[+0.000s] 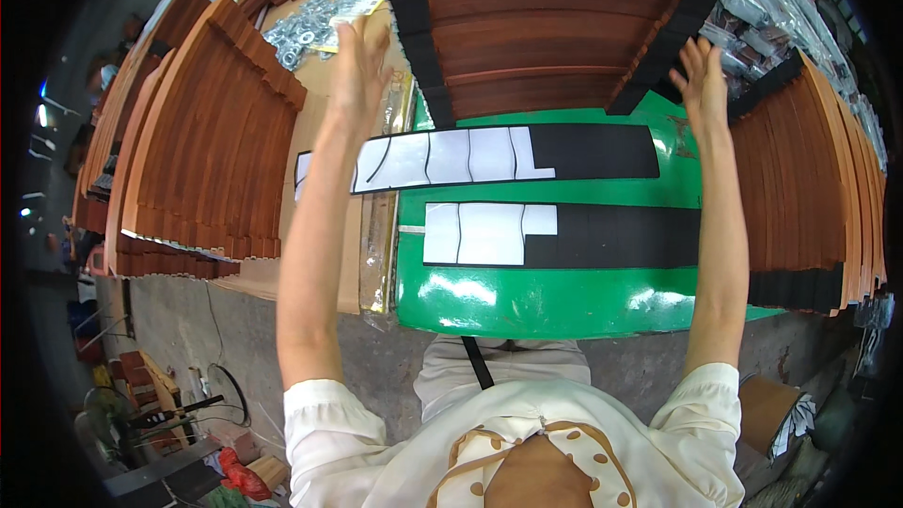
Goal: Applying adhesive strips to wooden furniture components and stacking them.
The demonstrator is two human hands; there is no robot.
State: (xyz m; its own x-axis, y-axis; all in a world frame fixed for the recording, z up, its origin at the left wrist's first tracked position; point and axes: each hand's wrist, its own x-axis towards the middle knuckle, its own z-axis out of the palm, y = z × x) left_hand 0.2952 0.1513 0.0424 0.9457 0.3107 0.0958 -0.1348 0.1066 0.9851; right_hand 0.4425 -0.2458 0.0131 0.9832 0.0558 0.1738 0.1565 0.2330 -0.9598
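Both my arms reach forward over a green work surface (564, 306). At the far middle stands a stack of reddish-brown wooden pieces (555, 28) with black strips along its two ends. My left hand (362, 71) is open beside the stack's left end, next to a heap of metal washers (306, 30). My right hand (704, 89) is open with fingers apart by the right end; whether it touches the stack I cannot tell. Between my forearms lie two flat black strips, a far one (602, 150) and a near one (611, 235), each partly covered with white backing pieces.
More stacked wooden pieces rise at the left (216, 132) and at the right (790, 188). Clear plastic packets (752, 28) lie at the far right. A cardboard sheet (259, 277) sits under the left side. On the concrete floor (235, 320) are assorted items.
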